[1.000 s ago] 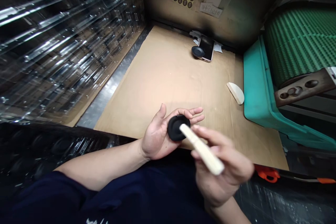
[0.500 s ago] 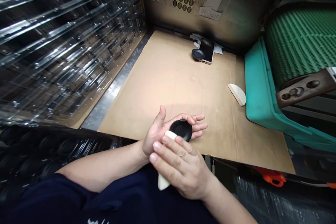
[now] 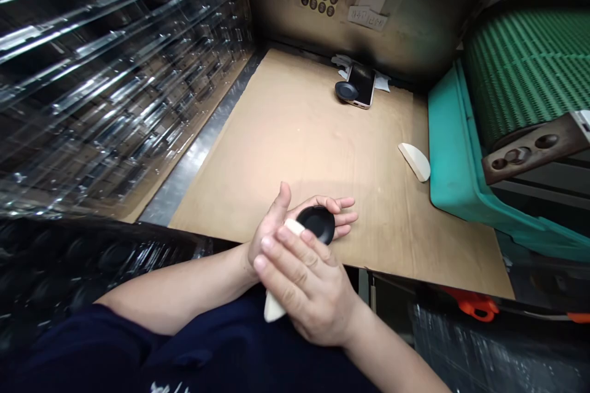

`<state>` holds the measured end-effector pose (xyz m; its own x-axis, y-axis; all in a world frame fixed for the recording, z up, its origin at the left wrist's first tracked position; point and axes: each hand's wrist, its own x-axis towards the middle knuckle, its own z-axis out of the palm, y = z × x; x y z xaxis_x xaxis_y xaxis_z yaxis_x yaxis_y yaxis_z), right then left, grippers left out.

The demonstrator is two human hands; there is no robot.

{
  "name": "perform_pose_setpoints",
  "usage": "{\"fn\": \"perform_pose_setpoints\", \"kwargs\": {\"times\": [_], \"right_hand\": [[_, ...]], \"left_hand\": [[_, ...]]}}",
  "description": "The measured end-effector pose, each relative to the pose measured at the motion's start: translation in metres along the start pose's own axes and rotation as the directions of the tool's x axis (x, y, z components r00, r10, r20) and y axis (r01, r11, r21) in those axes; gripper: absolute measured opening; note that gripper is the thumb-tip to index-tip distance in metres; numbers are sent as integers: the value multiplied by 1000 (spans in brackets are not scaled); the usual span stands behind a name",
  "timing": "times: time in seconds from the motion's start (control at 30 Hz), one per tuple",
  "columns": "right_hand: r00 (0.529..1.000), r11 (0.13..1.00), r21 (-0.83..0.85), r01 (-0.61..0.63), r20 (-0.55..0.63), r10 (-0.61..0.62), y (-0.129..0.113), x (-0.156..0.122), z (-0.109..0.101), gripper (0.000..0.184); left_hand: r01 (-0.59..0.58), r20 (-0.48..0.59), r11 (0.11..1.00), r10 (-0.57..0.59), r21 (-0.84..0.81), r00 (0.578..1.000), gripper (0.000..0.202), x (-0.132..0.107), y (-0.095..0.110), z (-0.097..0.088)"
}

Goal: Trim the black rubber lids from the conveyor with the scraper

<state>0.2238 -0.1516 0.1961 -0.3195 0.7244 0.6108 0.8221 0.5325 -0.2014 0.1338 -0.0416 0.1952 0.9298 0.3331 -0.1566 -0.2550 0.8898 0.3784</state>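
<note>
My left hand (image 3: 271,230) lies palm up over the near edge of the cardboard sheet (image 3: 295,135), cradling a round black disc (image 3: 318,222) on its fingers. My right hand (image 3: 306,285) lies across the left palm, fingers curled around a cream-coloured flat stick (image 3: 274,308). The stick's upper tip (image 3: 291,227) touches the disc's left rim. Its lower end pokes out below my right hand.
A second black disc (image 3: 345,91) and a phone (image 3: 362,85) lie at the back of the cardboard. A cream half-round piece (image 3: 415,161) rests near the teal machine housing (image 3: 449,153) with a green belt (image 3: 525,67). Stacked clear plastic trays (image 3: 106,73) fill the left.
My right hand swung the stick from above the disc's right side over to its left, turning palm down across my left palm. The left hand and disc stayed almost still.
</note>
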Motion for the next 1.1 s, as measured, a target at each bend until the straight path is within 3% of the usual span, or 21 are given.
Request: {"fn": "perform_pose_setpoints", "kwargs": {"times": [0.13, 0.33, 0.53, 0.67, 0.73, 0.83, 0.9, 0.97, 1.03, 1.1], "right_hand": [[998, 998, -61, -14, 66, 18, 5, -15, -9, 43], [991, 985, -121, -124, 43, 130, 22, -28, -24, 48], [997, 999, -9, -50, 66, 50, 5, -24, -22, 45], [990, 989, -66, -134, 29, 136, 7, -23, -22, 46], [992, 992, -10, -123, 28, 123, 5, -20, -21, 44], [997, 975, 215, -61, 66, 48, -3, -19, -22, 40], [996, 937, 337, -88, 45, 78, -7, -23, -27, 36], [976, 915, 364, -175, -55, 209, -8, -30, -34, 37], [908, 901, 330, -282, -213, 362, -6, -35, -41, 41], [838, 879, 292, -377, -298, 458, -2, -35, -47, 42]], "left_hand": [[-29, 74, 998, 33, -49, 997, 33, -2, 0, -4], [84, 151, 988, -64, -130, 986, 51, -2, -3, -7], [22, 108, 997, -14, -75, 994, 54, 0, 1, -4], [31, 112, 998, -24, -57, 993, 52, 0, -1, -4], [17, 86, 999, -13, -45, 996, 49, 0, -2, -3], [-10, 55, 998, 13, -57, 998, 48, 1, -2, -1], [-7, 60, 997, 11, -80, 998, 53, 1, -1, 1], [12, 72, 995, -4, -99, 997, 60, 2, 0, 2], [30, 88, 995, -21, -100, 996, 64, 2, 1, 2], [41, 104, 996, -32, -83, 994, 63, 2, 0, 1]]}}
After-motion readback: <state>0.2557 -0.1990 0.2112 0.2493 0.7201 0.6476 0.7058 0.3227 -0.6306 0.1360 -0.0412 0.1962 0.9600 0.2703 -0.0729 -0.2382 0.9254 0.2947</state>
